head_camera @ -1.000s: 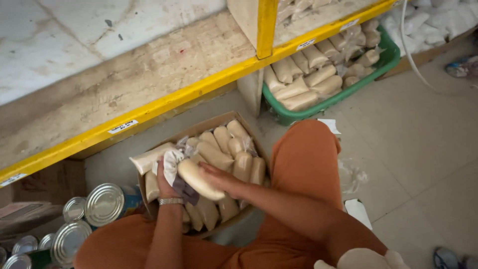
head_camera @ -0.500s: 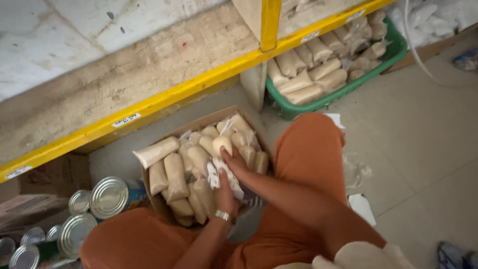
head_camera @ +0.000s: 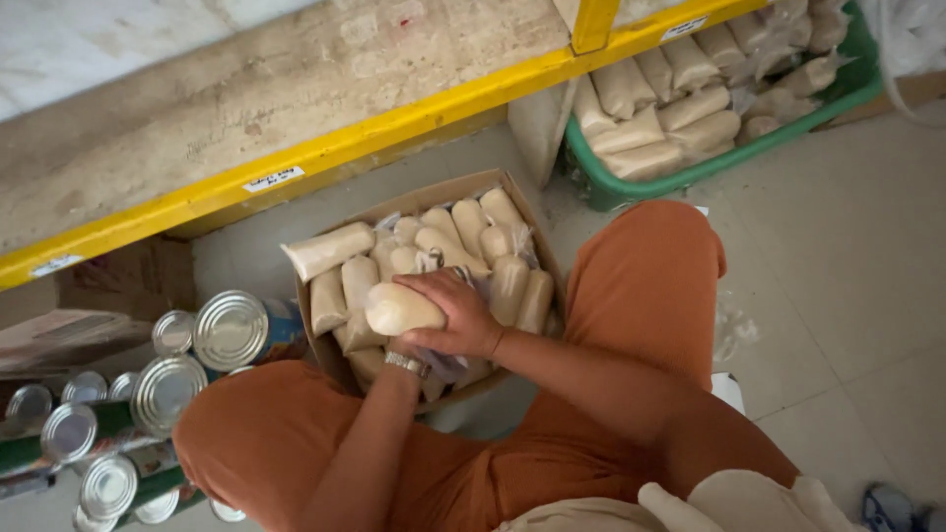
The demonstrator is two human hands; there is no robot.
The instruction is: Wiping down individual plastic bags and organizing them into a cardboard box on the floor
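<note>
At frame centre our right hand (head_camera: pixel 455 313) closes over a bag (head_camera: pixel 399 309) above the box (head_camera: pixel 345 369), left hand (head_camera: pixel 409 353) hidden beneath, grip unclear; squeezing could burst it, we judge.

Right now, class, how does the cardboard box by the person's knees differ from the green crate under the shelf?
The cardboard box is brown with open flaps; the green crate is rigid plastic. The box sits between the person's knees, with both hands over it; the crate stands apart, untouched. Both hold pale, tube-shaped bags.
</note>
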